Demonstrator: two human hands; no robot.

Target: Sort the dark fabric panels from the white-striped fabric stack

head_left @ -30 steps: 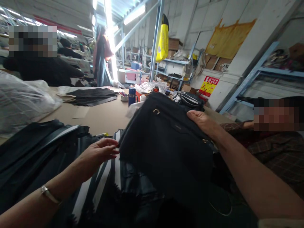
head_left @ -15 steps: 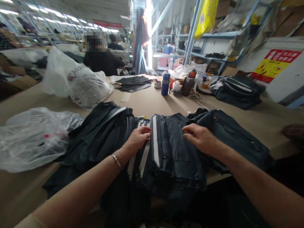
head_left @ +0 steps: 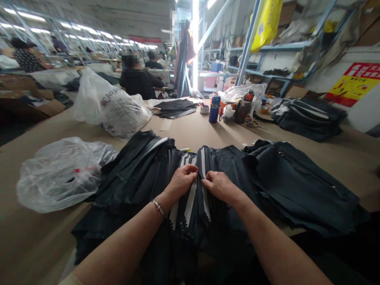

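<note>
Touching limp, light black striped fabric panels [head_left: 154, 176] at the centre edge.
Left hand [head_left: 181, 183], right hand [head_left: 220, 187] half-curled, grip unclear; that edge probably best pinched.

matt black cloth panels [head_left: 139, 178] with glossy white stripes [head_left: 190, 198]; crinkled clear plastic bag [head_left: 62, 176]; smooth brown paper [head_left: 190, 132] on the table.

Blue flask [head_left: 214, 109], clear plastic bag [head_left: 61, 176] on tan table [head_left: 190, 132].
</note>
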